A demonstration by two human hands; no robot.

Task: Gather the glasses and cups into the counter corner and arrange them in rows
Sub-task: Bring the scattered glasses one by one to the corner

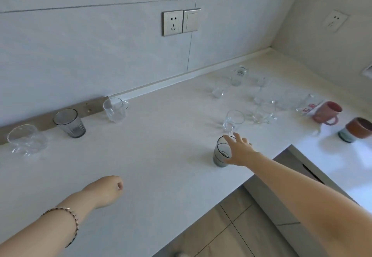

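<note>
Three vessels stand along the back edge of the worktop (pixel 161 131) at its left end: a clear tumbler (pixel 26 139), a smoked ribbed tumbler (pixel 69 123) and a clear handled mug (pixel 115 109). Near the front edge the left hand (pixel 106 190) is seen curled into a fist with nothing in it.

Right of the middle, close to the front edge, the grey tumbler (pixel 220 154) is stood upright, its long axis vertical and its mouth pointed up. The right hand (pixel 240 153) is laid against its rim and right wall, the fingers spread and almost straight, not curled round it. A clear glass (pixel 232 120) is stood just behind, and more clear glasses (pixel 238 75) are scattered towards the back right corner, none in a row. At the right edge a pink mug (pixel 326 111) appears tilted, which may be owed to the lens.

With contact so high and loose, the grey tumbler could be tipped leftward, or let slip if lifted before the fingers are closed. As the front edge is near, a toppled tumbler could be rolled off it. On the way to the corner, the clear glass could easily be struck.
</note>
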